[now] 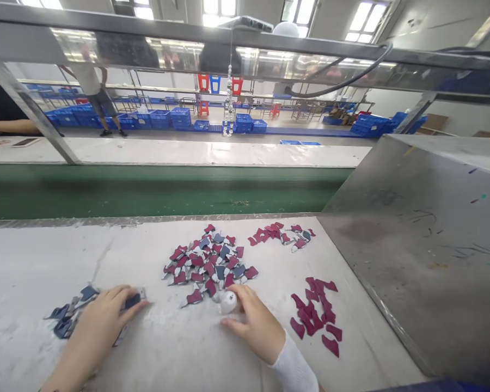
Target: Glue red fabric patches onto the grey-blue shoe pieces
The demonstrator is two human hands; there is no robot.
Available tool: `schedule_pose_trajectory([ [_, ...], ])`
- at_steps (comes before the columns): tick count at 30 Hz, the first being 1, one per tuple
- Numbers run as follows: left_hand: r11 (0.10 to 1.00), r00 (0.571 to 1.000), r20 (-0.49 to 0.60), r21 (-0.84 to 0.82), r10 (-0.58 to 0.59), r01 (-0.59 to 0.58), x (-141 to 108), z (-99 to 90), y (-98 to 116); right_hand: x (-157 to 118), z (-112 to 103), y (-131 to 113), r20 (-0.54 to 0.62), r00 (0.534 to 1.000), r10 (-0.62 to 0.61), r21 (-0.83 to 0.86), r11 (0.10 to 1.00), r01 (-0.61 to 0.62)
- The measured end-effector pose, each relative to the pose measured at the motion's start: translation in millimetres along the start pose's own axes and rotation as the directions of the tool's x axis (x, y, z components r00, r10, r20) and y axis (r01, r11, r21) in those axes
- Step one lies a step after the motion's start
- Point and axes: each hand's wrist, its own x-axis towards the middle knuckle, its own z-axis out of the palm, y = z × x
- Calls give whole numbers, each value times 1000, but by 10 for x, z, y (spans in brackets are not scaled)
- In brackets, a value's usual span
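My left hand [106, 316] is at the left of the white tabletop, over a small pile of dark blue-grey pieces [63, 326]. Its thumb and fingers close around one dark blue-grey piece [133, 300], mostly covered by the hand. In the middle, my right hand [259, 321] holds a small white bottle [229, 302] between thumb and forefinger, its round end facing me. Just beyond the bottle lies a heap of small maroon and blue-grey pieces with pale grey backing [210, 261]. Loose flat maroon pieces [314, 310] are spread to the right of my right hand.
More maroon pieces [269, 233] lie at the back right, beside a few backed ones [300, 239]. A metal housing [424, 250] bounds the right side. Behind the tabletop runs a green belt [167, 190]. A metal rail [167, 41] crosses overhead. Two people are beyond, at left.
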Motion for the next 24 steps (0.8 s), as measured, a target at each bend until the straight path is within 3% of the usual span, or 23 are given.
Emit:
schedule_pose_trajectory([
  [3, 989, 993, 120, -146, 21, -3, 61, -108, 56, 78, 158, 1, -4, 1000, -29, 76, 997, 30],
  [6, 967, 987, 137, -226, -85, 115, 1, -280, 174, -20, 91, 47, 53, 997, -52, 178, 983, 42],
  [9, 908, 979, 117, -369, -165, 197, -145, -386, 533, -251, -114, 92, 89, 996, -12, 276, 961, -13],
  [10, 874, 979, 155, -448, -131, 188, -195, -383, 697, -336, -190, 101, 73, 997, 19, 309, 950, -40],
  [14, 613, 971, 234, -759, -57, 219, -338, -186, 1336, -634, -429, 103, 9, 999, 44, 349, 936, -45],
  [17, 267, 952, 305, -918, -2, 294, -384, 21, 1631, -778, -517, 135, 88, 996, 22, 410, 910, -56],
  [19, 18, 931, 358, -934, 63, 358, -396, 126, 1742, -828, -556, 197, 106, 994, 15, 468, 881, -63],
  [21, -154, 889, 441, -877, 125, 456, -409, 191, 1812, -832, -593, 279, 52, 998, -25, 504, 864, -5],
  [24, -240, 807, 552, -771, 211, 590, -452, 232, 1866, -760, -646, 376, -2, 997, -76, 532, 844, 65],
])
